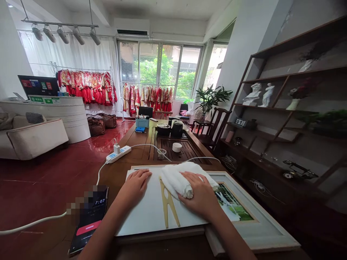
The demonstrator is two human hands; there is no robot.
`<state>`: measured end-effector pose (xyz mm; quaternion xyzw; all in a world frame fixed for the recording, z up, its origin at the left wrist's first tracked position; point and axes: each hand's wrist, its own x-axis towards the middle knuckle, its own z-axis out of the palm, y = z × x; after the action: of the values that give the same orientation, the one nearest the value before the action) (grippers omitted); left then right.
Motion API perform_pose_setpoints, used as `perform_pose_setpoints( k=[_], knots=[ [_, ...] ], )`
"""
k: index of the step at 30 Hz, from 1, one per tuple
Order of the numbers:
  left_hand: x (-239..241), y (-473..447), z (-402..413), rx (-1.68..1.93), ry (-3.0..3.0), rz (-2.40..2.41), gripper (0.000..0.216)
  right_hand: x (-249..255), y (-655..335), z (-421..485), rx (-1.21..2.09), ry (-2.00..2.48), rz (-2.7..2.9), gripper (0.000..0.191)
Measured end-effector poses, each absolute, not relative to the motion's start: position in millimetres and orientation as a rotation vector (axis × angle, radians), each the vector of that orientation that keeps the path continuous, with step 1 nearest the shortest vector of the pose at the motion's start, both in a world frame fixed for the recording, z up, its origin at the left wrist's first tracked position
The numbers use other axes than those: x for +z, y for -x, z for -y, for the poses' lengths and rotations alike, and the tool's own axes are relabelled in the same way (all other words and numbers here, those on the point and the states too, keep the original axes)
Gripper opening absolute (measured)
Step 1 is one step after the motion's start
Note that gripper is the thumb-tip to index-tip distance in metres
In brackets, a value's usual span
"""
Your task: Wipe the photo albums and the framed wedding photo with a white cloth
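Note:
My left hand (137,183) lies flat near the far left corner of a white board (141,216), fingers stretched out and holding nothing. Under my right hand (200,195) is a bunched white towel (172,177), gripped with the fingers over it and the thumb at its near end. Between my hands, a flat yellow tool with two splayed legs (165,202) rests on the board, its narrow tip touching the towel's left edge. A white picture frame (273,227) with a photo (235,206) sits to the right, partly covered by the towel and my right arm.
A phone (90,220) lies by my left forearm. Beyond the board are a power strip (118,154) with its cable, a glass jar (161,154), a white cup (177,147) on a tea tray (189,151), and a black kettle (177,129). Shelves (287,76) stand at right.

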<state>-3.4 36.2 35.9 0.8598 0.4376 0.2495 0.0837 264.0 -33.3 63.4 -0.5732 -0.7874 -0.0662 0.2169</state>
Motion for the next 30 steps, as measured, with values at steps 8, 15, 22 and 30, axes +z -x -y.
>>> perform_pose_setpoints(
  k=[8, 15, 22, 30],
  knots=[
    [32.0, 4.1, -38.4, 0.742, -2.575, -1.297, 0.038, 69.1, -248.4, 45.2, -0.005, 1.213, 2.486, 0.07],
    [31.7, 4.0, -41.0, 0.721, -2.584, -1.287, 0.038, 77.5, -239.7, 51.2, 0.116, 1.11, 2.554, 0.07],
    [34.7, 3.3, -36.6, 0.717, -2.575, -1.317, 0.038, 66.8, -261.9, 37.6, -0.171, 1.55, 2.218, 0.061],
    [37.1, 2.0, -36.0, 0.716, -2.577, -1.328, 0.038, 69.2, -253.9, 42.3, -0.086, 1.368, 2.367, 0.066]
  ],
)
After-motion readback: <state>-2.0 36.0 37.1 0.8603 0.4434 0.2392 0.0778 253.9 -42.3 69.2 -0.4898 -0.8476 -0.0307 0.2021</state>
